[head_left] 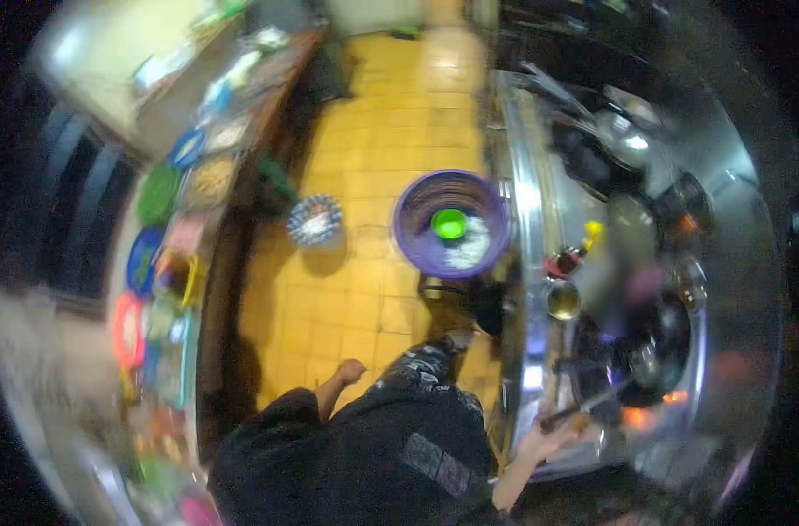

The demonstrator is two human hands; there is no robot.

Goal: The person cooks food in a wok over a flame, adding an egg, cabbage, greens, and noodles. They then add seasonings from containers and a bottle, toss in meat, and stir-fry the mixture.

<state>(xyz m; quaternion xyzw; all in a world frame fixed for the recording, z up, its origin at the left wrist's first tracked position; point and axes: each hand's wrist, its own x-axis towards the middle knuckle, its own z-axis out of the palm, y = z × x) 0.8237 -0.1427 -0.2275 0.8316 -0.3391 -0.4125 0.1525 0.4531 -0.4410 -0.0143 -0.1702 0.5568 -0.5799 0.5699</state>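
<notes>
My right hand is wrapped around the dark handle of a long metal cooking utensil. Its thin shaft runs up and right into a dark wok, where blur hides the head. Orange flames show at the near edge of the wok. My left hand hangs at my side over the yellow floor, fingers curled, with nothing visible in it. A small cup of yellowish liquid stands on the steel counter just left of the wok.
A purple tub holding a green bowl stands ahead on the yellow tiled floor, near a patterned container. More dark pans are along the steel counter. Colourful plates and baskets crowd the left shelf.
</notes>
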